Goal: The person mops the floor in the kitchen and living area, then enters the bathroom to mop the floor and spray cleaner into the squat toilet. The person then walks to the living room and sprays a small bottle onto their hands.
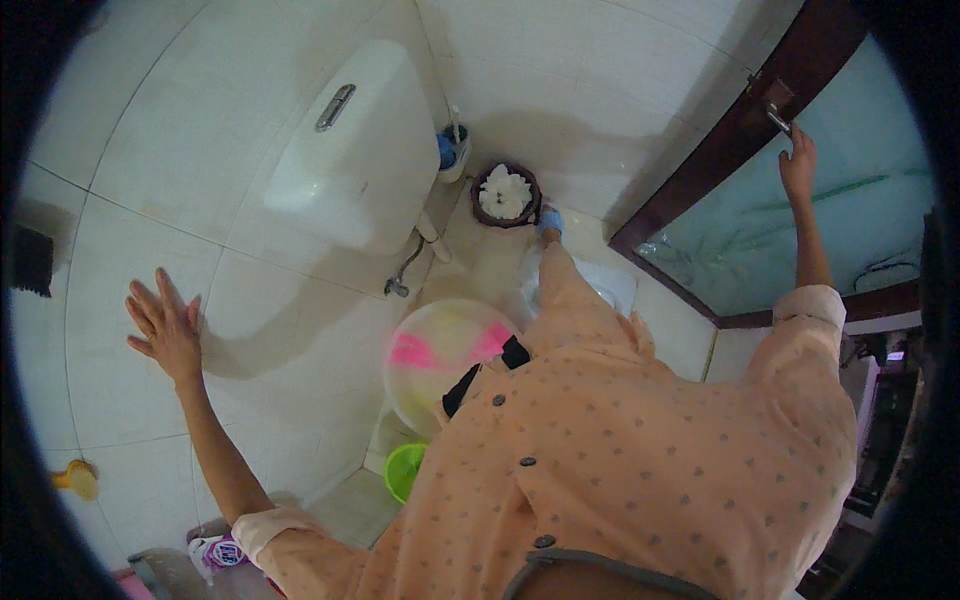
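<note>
My left hand rests with spread fingers against the white tiled wall, holding nothing. On the far right, my right hand is at the metal lever handle of a door, fingers curled around its end. The door has a dark reddish-brown frame and a frosted glass panel with a green leaf pattern; it stands at an angle to the wall. Between my arms, a white toilet cistern with a chrome flush button is fixed to the wall.
Below lie a translucent plastic tub with pink patches, a green plastic basin and a partly hidden white squat toilet. A wastebasket holding white tissue stands near a toilet-brush holder. A yellow brush and purple-white bottle are lower left.
</note>
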### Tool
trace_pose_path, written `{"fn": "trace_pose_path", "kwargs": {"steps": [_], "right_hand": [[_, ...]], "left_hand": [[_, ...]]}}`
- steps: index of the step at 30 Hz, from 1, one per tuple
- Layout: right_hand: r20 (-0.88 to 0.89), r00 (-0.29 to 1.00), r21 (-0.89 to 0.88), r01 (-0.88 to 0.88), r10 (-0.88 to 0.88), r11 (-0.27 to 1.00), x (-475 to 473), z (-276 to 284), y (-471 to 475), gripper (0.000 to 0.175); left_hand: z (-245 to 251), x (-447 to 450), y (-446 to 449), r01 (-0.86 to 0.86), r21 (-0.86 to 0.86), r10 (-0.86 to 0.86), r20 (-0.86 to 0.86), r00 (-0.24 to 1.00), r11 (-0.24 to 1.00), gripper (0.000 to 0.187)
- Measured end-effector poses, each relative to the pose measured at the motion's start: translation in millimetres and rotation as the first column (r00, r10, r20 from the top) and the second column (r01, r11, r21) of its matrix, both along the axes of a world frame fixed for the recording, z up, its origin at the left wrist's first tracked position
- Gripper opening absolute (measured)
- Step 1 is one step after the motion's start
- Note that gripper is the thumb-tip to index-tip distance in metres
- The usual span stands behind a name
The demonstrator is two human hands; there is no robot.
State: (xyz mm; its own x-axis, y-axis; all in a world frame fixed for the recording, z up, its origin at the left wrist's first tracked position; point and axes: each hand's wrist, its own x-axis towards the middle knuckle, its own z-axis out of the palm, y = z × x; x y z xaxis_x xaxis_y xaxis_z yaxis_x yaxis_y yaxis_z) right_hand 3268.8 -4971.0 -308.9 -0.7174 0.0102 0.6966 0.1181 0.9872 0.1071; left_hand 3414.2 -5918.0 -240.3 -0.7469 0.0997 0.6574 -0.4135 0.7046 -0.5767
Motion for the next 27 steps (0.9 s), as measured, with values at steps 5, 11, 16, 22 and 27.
{"fn": "trace_pose_path", "kwargs": {"steps": [5, 11, 16, 22, 27], "right_hand": [[0.017, 1.0, -0.034, -0.012, 0.013, 0.999, 10, 11, -11, 0.064], [0.034, 0.999, -0.024, 0.008, -0.007, 1.0, 13, 12, -1, 0.066], [-0.007, 0.998, 0.015, 0.068, -0.068, 0.998, 6, -5, 12, 0.067], [-0.025, 0.998, -0.079, 0.061, -0.063, 0.995, -11, -27, 19, 0.066], [-0.058, 0.998, -0.072, 0.017, -0.021, 0.997, -23, -26, 11, 0.063]], "left_hand": [[-7, -10, -12, 0.196, -0.023, -0.197, -0.068, 0.978, 0.98, 0.071], [-17, -17, -20, 0.144, 0.019, -0.143, -0.04, 0.989, 0.989, 0.071], [-4, -24, 15, -0.482, 0.136, 0.414, 0.346, 0.842, 0.866, 0.072], [-2, -8, -2, -0.21, 0.202, 0.172, 0.192, 0.966, 0.956, 0.072], [14, -6, 14, -0.166, 0.3, 0.112, 0.187, 0.976, 0.939, 0.076]]}}
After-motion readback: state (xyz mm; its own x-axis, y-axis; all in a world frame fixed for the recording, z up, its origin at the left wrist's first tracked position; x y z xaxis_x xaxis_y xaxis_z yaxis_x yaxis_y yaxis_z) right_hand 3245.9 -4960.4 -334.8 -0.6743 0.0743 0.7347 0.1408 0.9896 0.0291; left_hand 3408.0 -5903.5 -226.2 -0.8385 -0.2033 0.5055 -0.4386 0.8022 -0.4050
